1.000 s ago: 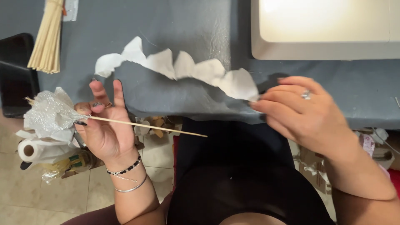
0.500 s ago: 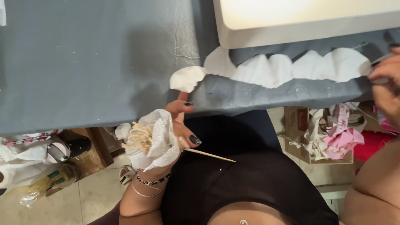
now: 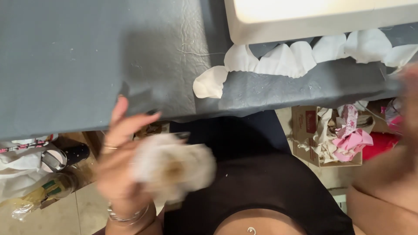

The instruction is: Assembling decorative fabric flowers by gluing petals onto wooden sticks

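My left hand [image 3: 119,167] is blurred below the table's front edge and holds a white paper flower [image 3: 174,167] in front of my black top. The flower's stick is hidden in the blur. A white scalloped paper strip [image 3: 287,58] lies along the front of the grey table [image 3: 87,56]. My right hand [image 3: 407,102] is a blur at the right edge, close to the strip's right end. Whether it grips the strip cannot be made out.
A cream tray or board [image 3: 313,17] sits at the table's far right. A cardboard box [image 3: 324,132] with crumpled white and pink paper stands on the floor to my right. Bags and bottles [image 3: 35,182] lie on the floor at left.
My left hand has swung the paper flower to the right and turned it, now blurred. The view has shifted left, so the strip sits further right. My right hand is nearly out of frame.
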